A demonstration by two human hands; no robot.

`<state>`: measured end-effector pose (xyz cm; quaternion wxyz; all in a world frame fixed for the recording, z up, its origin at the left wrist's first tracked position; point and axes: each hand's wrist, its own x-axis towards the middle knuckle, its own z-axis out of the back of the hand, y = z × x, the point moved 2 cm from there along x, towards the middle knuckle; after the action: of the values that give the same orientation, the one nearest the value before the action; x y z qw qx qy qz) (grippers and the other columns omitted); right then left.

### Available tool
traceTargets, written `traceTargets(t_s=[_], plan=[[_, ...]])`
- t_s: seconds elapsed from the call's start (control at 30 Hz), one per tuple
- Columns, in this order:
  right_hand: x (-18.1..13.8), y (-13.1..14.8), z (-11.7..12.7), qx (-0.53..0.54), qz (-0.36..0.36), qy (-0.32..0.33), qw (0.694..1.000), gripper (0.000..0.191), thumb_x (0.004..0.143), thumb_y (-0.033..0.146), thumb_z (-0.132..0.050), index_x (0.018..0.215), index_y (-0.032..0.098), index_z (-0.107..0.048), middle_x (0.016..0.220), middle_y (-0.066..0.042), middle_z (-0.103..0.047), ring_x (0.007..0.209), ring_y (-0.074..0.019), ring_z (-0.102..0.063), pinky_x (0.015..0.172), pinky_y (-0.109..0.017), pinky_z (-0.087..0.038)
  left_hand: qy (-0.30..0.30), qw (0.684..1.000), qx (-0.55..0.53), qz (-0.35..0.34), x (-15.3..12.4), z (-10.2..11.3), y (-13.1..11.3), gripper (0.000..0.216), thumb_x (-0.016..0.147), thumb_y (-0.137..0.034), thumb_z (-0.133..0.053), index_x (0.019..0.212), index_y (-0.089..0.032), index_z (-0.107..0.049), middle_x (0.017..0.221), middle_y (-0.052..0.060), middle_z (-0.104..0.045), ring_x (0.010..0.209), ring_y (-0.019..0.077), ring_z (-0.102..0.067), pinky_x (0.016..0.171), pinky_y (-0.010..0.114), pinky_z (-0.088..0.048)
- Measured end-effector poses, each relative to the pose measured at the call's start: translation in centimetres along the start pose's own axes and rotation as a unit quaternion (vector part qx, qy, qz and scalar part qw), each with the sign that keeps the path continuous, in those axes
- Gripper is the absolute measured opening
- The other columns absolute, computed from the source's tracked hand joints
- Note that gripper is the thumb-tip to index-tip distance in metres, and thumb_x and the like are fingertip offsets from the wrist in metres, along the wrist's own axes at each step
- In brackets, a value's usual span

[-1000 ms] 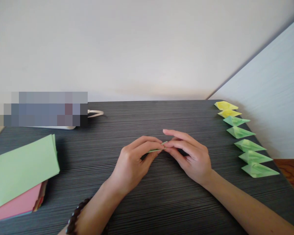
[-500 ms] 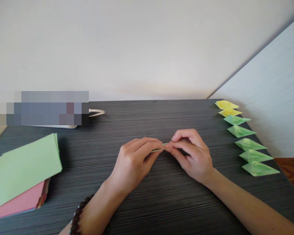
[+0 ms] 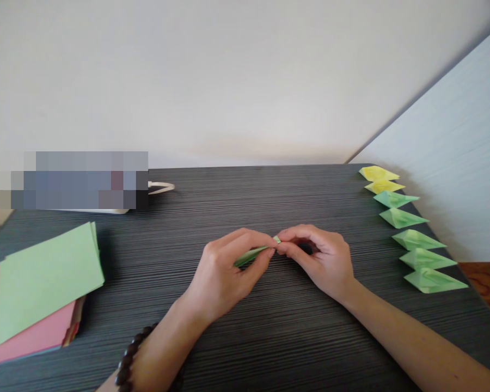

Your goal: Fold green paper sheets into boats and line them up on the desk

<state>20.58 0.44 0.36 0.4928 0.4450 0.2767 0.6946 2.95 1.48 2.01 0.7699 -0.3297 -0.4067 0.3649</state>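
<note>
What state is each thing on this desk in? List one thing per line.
Green piece: folded narrow, pinched between both hands.
Left hand: shut on it.
Right hand: pinching its tip.
Paper stack: flat, unfolded.
Folded shapes: seven, lying in a row.

Over a dark ribbed table [image 3: 269, 337], the left hand [image 3: 224, 272] and right hand [image 3: 322, 261] pinch a folded green paper piece [image 3: 253, 254] between their fingertips. A row of folded paper shapes [image 3: 412, 239] (two yellow, five green) lines the right edge. A stack of coloured sheets [image 3: 41, 288] lies at left.
</note>
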Motion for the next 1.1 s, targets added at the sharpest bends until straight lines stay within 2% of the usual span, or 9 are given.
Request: traceTargets(t_s=[0.13,0.33,0.5,0.63,0.77,0.87,1.1], plan=[[0.1,0.3,0.1,-0.006,0.017,0.001,1.0,0.006,0.079,0.023,-0.069,0.084,0.022,-0.066,0.08,0.002,-0.073,0.072,-0.0132,-0.068,0.062,-0.023,-0.054,0.009,0.999,-0.012,0.032,0.0,-0.1,0.2,0.009,0.082,-0.013,-0.061,0.09,-0.017,-0.064,0.088,0.0,-0.069,0.082,0.009,-0.063,0.078,0.018,-0.048],[0.2,0.6,0.0,0.022,0.027,0.04,0.999,0.007,0.08,0.019,-0.067,0.087,0.022,-0.066,0.1,-0.001,-0.072,0.086,-0.0155,-0.068,0.067,-0.025,-0.054,-0.001,0.998,-0.028,0.049,0.2,0.1,0.2,0.004,0.084,-0.014,-0.06,0.084,-0.016,-0.064,0.092,0.002,-0.067,0.09,0.0104,-0.062,0.084,0.021,-0.047],[0.1,1.0,0.0,0.02,0.063,0.036,0.997,0.01,0.081,0.013,-0.064,0.087,0.021,-0.065,0.098,-0.001,-0.071,0.085,-0.0138,-0.067,0.071,-0.025,-0.054,0.009,0.997,-0.047,0.054,0.3,0.4,0.0,0.005,0.082,-0.012,-0.062,0.084,-0.016,-0.065,0.092,0.002,-0.065,0.089,0.0105,-0.061,0.084,0.022,-0.046],[-0.1,1.4,0.0,0.019,0.11,0.01,0.994,0.014,0.079,0.009,-0.065,0.088,0.02,-0.065,0.096,-0.002,-0.069,0.085,-0.0138,-0.066,0.075,-0.027,-0.053,0.017,0.988,-0.113,0.106,0.2,0.5,-0.2,0.005,0.08,-0.013,-0.063,0.082,-0.017,-0.064,0.083,-0.001,-0.066,0.081,0.0096,-0.061,0.078,0.021,-0.048],[-0.1,1.3,-0.2,0.05,0.075,0.021,0.996,0.012,0.079,0.015,-0.067,0.089,0.021,-0.064,0.099,-0.003,-0.067,0.086,-0.0156,-0.065,0.071,-0.028,-0.053,0.004,0.967,-0.183,0.176,0.3,0.5,-0.2,0.01,0.077,-0.015,-0.067,0.085,-0.017,-0.063,0.082,-0.002,-0.067,0.077,0.0085,-0.062,0.073,0.017,-0.05],[-0.1,1.1,-0.2,0.075,0.039,0.046,0.995,0.01,0.08,0.018,-0.066,0.088,0.022,-0.064,0.099,-0.004,-0.066,0.086,-0.0162,-0.064,0.068,-0.028,-0.053,0.014,0.954,-0.222,0.199,0.3,0.6,-0.3,0.012,0.074,-0.015,-0.069,0.085,-0.017,-0.063,0.082,-0.001,-0.067,0.075,0.009,-0.063,0.07,0.017,-0.051],[-0.3,1.1,-0.2,0.089,0.045,0.067,0.993,0.008,0.081,0.016,-0.061,0.088,0.021,-0.064,0.098,-0.005,-0.065,0.084,-0.0165,-0.063,0.067,-0.029,-0.054,0.055,0.943,-0.215,0.247,0.4,0.4,-0.3,0.009,0.075,-0.019,-0.068,0.081,-0.015,-0.063,0.071,-0.001,-0.065,0.058,0.0076,-0.057,0.058,0.018,-0.048]])
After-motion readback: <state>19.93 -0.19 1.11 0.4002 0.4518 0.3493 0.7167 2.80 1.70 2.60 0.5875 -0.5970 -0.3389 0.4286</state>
